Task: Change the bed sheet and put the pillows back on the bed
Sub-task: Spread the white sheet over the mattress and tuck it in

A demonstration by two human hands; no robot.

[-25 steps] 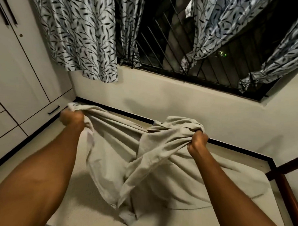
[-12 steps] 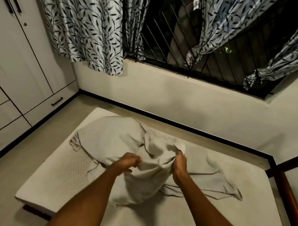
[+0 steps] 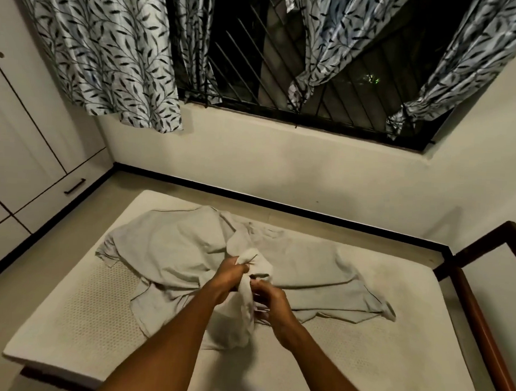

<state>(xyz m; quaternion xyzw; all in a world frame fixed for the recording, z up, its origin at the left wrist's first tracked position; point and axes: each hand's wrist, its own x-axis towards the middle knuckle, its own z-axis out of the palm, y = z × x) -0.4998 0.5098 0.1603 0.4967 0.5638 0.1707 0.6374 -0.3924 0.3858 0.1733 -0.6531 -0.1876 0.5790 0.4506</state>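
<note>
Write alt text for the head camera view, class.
Two hands, left hand and right hand, bunch up a crumpled beige sheet on a bare mattress. Behind are a barred window, leaf-patterned curtains and white cupboards.

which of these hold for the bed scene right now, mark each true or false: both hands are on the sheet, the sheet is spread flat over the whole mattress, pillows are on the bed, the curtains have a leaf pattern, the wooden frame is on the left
1. Both hands hold the sheet. True: the left hand and right hand grip a bunched part of the sheet.
2. The sheet lies flat over the whole mattress. False: it is crumpled in a heap, and bare mattress shows around it.
3. Pillows are on the bed. False: none are in view.
4. The curtains carry a leaf pattern. True: see the curtain.
5. The wooden frame is on the left. False: the wooden frame runs along the right.
</note>
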